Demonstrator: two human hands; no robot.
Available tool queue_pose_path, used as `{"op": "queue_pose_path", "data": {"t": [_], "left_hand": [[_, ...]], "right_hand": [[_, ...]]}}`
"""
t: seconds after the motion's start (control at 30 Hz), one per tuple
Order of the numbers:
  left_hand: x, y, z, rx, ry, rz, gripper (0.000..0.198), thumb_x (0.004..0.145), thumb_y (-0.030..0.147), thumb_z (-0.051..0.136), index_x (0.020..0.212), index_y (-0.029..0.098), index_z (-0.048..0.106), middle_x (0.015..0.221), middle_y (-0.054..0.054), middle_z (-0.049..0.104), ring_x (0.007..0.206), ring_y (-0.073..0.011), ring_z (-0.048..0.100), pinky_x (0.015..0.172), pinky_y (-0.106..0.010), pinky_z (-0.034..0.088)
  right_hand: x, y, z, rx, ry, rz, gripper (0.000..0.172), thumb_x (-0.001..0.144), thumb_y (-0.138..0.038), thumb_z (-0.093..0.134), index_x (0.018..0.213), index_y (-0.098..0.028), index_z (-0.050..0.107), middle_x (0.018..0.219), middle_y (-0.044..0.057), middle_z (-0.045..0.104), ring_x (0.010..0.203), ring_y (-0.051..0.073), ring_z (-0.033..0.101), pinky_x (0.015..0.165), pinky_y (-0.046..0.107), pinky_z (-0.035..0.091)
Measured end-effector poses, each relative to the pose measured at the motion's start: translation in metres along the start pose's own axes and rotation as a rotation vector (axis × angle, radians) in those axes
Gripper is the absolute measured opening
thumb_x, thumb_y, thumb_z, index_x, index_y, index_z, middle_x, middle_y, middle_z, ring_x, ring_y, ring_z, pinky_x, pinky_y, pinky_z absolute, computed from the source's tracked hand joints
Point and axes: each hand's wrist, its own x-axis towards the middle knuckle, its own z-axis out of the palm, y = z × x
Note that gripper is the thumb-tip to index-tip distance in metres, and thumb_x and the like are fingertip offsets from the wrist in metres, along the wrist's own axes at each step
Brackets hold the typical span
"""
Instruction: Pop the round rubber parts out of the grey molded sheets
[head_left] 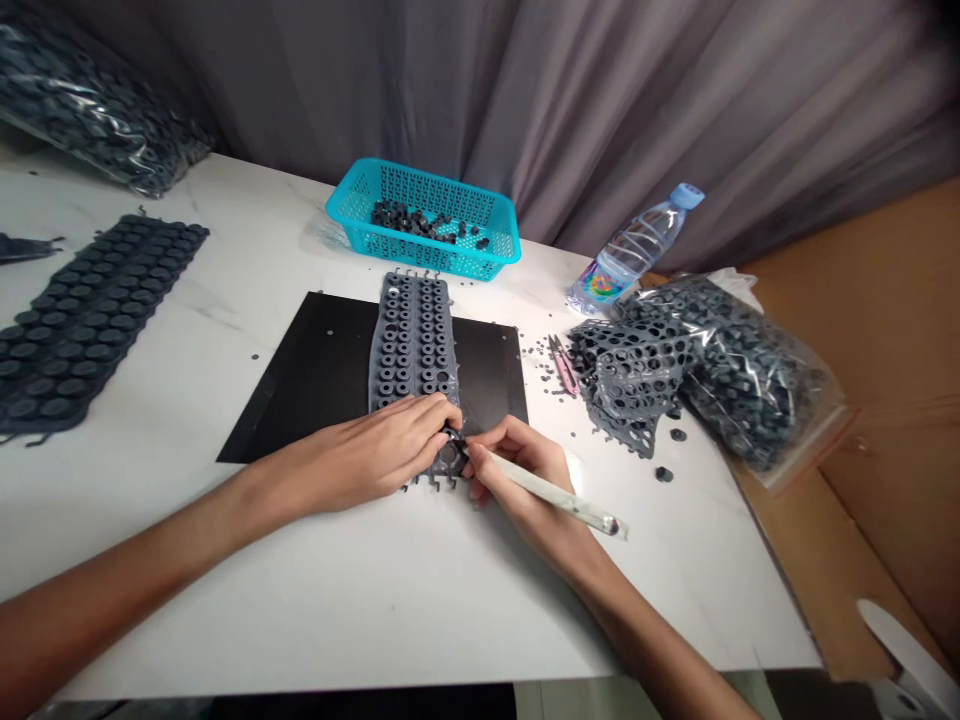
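A grey moulded rubber sheet (415, 335) with rows of round, hollow studs lies lengthwise on a black mat (315, 370). My left hand (375, 445) rests across its near end, fingers bent and pressed on the rubber, with the thumb and fingertips close to a stud. From the right, my right hand (525, 460) grips a slim pale-handled utility knife (559, 492) like a pen. Its dark tip meets the sheet beside my left fingertips; the blade itself is mostly hidden. Open holes show in the sheet near my hands.
Behind the mat stands a turquoise basket (427, 255) with small black rubber pieces. To the right are pink thread snips (564, 368), perforated rubber scraps (637, 375), a water bottle (630, 250) and a filled plastic bag (757, 370). Another studded sheet (97, 320) and bag (90, 100) lie left.
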Motion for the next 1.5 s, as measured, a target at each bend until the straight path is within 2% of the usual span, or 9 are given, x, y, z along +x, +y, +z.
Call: {"op": "queue_pose_path", "data": {"t": [0.53, 0.77, 0.9, 0.97, 1.07, 1.13, 1.27, 1.37, 1.5], "left_hand": [[0.002, -0.001, 0.0, 0.021, 0.028, 0.027, 0.024, 0.107, 0.022, 0.035, 0.125, 0.021, 0.05, 0.117, -0.006, 0.06, 0.113, -0.0202, 0.06, 0.1, -0.034, 0.044], [0.003, 0.0, 0.0, 0.046, 0.035, 0.024, 0.023, 0.109, 0.029, 0.034, 0.123, 0.02, 0.049, 0.116, -0.007, 0.06, 0.109, -0.0206, 0.06, 0.098, -0.035, 0.045], [0.0, -0.002, 0.009, 0.13, 0.072, 0.09, 0.025, 0.106, 0.019, 0.032, 0.113, 0.019, 0.056, 0.107, -0.007, 0.06, 0.104, -0.0232, 0.058, 0.107, -0.042, 0.04], [0.0, -0.001, 0.009, 0.006, 0.125, 0.048, 0.022, 0.104, 0.02, 0.035, 0.106, 0.019, 0.057, 0.102, -0.006, 0.06, 0.101, -0.0229, 0.057, 0.106, -0.042, 0.04], [0.003, -0.002, -0.001, -0.305, 0.272, -0.131, 0.02, 0.107, 0.031, 0.037, 0.109, 0.02, 0.054, 0.094, -0.003, 0.056, 0.085, -0.0175, 0.054, 0.083, -0.032, 0.047], [0.006, -0.007, -0.012, -0.472, 0.378, -0.226, 0.025, 0.108, 0.038, 0.036, 0.109, 0.02, 0.053, 0.091, -0.002, 0.051, 0.082, -0.0152, 0.05, 0.076, -0.028, 0.045], [0.008, -0.014, -0.026, -0.901, 0.401, -0.341, 0.021, 0.101, 0.042, 0.054, 0.102, 0.02, 0.054, 0.083, 0.001, 0.038, 0.071, -0.0117, 0.037, 0.066, -0.024, 0.037], [0.007, -0.007, -0.031, -1.243, 0.43, -0.353, 0.012, 0.1, 0.032, 0.053, 0.098, 0.02, 0.052, 0.084, 0.001, 0.036, 0.066, -0.011, 0.03, 0.06, -0.023, 0.033], [0.007, 0.005, -0.032, -1.487, 0.317, -0.443, 0.017, 0.1, 0.032, 0.046, 0.088, 0.019, 0.047, 0.086, -0.001, 0.041, 0.062, -0.0106, 0.028, 0.057, -0.024, 0.034]], "right_hand": [[0.001, 0.001, -0.001, 0.019, -0.044, 0.0, 0.021, 0.097, -0.036, 0.064, 0.086, -0.019, 0.06, 0.073, 0.001, 0.066, 0.057, 0.012, 0.06, 0.055, 0.025, 0.044], [-0.001, 0.0, -0.001, -0.134, -0.019, 0.019, 0.011, 0.094, -0.027, 0.062, 0.086, -0.019, 0.061, 0.068, -0.002, 0.062, 0.058, 0.012, 0.056, 0.055, 0.024, 0.04], [-0.004, -0.005, 0.001, -0.263, -0.013, -0.027, 0.011, 0.094, -0.025, 0.059, 0.084, -0.02, 0.059, 0.065, -0.004, 0.057, 0.057, 0.011, 0.05, 0.053, 0.023, 0.035], [-0.005, -0.007, 0.003, -0.328, -0.008, -0.072, 0.012, 0.094, -0.024, 0.058, 0.082, -0.02, 0.057, 0.064, -0.005, 0.054, 0.056, 0.01, 0.045, 0.053, 0.023, 0.033], [-0.007, -0.009, 0.008, -0.399, 0.022, -0.141, 0.019, 0.094, -0.027, 0.057, 0.077, -0.02, 0.052, 0.065, -0.005, 0.049, 0.055, 0.009, 0.037, 0.053, 0.023, 0.031], [-0.007, -0.01, 0.009, -0.389, 0.034, -0.133, 0.021, 0.095, -0.028, 0.057, 0.076, -0.02, 0.051, 0.065, -0.005, 0.051, 0.056, 0.009, 0.038, 0.053, 0.023, 0.031], [-0.006, -0.007, 0.004, -0.204, 0.004, -0.012, 0.018, 0.097, -0.033, 0.058, 0.085, -0.02, 0.057, 0.066, -0.003, 0.059, 0.057, 0.012, 0.053, 0.054, 0.023, 0.039], [-0.003, -0.004, -0.002, -0.065, 0.053, -0.007, 0.021, 0.099, -0.038, 0.058, 0.089, -0.02, 0.058, 0.071, 0.0, 0.064, 0.056, 0.012, 0.058, 0.054, 0.024, 0.044], [0.0, 0.0, -0.005, -0.023, 0.088, -0.018, 0.022, 0.099, -0.04, 0.06, 0.09, -0.019, 0.059, 0.074, 0.001, 0.066, 0.053, 0.012, 0.058, 0.051, 0.025, 0.045]]}}
